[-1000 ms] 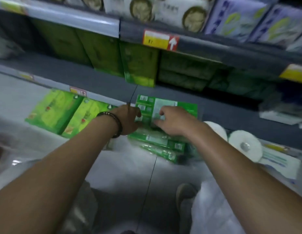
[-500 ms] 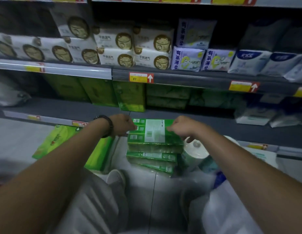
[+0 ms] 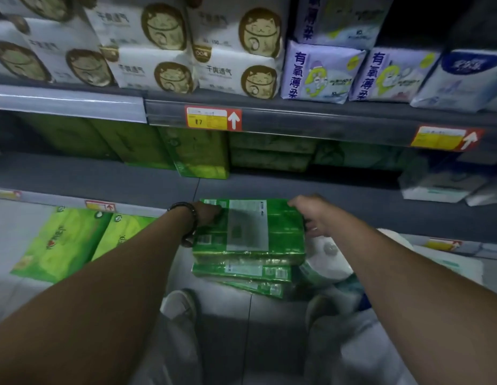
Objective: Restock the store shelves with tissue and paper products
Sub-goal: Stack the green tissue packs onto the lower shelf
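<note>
A green tissue pack (image 3: 250, 229) with a white label is held flat between both hands, just in front of the grey middle shelf (image 3: 130, 182). My left hand (image 3: 208, 213) grips its left edge and my right hand (image 3: 311, 215) grips its right edge. Under it, two more green packs (image 3: 241, 273) lie stacked on the floor. Upright green packs (image 3: 197, 154) stand at the back of the middle shelf.
White packs with a cat print (image 3: 158, 51) and purple packs (image 3: 319, 73) fill the upper shelf. Light green packs (image 3: 61, 243) lie on the bottom shelf at left. White paper rolls (image 3: 328, 259) sit right of the floor stack. My shoes (image 3: 178, 304) are below.
Both hands have lifted the top green pack off the floor stack and raised it toward the middle shelf. The view has tilted up, showing more of the upper shelf.
</note>
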The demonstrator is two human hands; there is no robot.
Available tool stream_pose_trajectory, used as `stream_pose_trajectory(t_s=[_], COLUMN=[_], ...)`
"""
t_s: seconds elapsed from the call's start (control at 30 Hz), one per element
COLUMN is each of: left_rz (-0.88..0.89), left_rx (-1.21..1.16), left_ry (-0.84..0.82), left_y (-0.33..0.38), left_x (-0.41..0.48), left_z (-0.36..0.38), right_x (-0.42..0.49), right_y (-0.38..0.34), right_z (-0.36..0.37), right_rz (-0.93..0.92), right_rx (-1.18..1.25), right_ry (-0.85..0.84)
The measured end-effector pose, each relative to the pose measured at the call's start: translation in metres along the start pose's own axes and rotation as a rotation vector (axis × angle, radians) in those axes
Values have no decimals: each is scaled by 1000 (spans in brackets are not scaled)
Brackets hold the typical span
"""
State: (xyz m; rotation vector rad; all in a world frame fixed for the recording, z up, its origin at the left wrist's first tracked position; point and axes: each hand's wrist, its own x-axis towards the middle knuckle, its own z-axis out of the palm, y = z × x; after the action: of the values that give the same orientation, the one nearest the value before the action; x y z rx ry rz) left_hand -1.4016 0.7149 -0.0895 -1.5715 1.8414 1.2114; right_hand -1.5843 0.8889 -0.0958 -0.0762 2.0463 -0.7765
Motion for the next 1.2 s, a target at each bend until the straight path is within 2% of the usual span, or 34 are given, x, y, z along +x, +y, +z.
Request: stream_pose_trajectory(t_s=[0.13,0.27,0.5,0.57,0.8,0.93,1.07,1.1,1.2], left_rz=[5,82,68,66,56,226,241,227,182], left_rx=[26,-89,-466,-529,-659,-702,-752,-767,-751], left_ry=[-21,-16,190,191,101,191,138,136,213], left_y=[5,12,3,0,-6,12,24,23,25], left_x=[3,-8,-21,-23,-15,-15,7,36,71], left_z=[7,4,-6,-9,-8,-6,1,5,14], right_x=[0,-7,-15,-3,-32,-20,-6,-1,15], right_y=[-2,-3,-1,4,-1,-2,-5,-4,-5], right_z=[8,8,-6,-12,-25,-31,-38,-40,-44], right_rz=[189,161,3,-42,-92,-161,-176,-151,-93], right_rx=[161,268,438,465,430,353,515,541,532], right_ry=[-108,-153,34,83,144,243,309,319,386])
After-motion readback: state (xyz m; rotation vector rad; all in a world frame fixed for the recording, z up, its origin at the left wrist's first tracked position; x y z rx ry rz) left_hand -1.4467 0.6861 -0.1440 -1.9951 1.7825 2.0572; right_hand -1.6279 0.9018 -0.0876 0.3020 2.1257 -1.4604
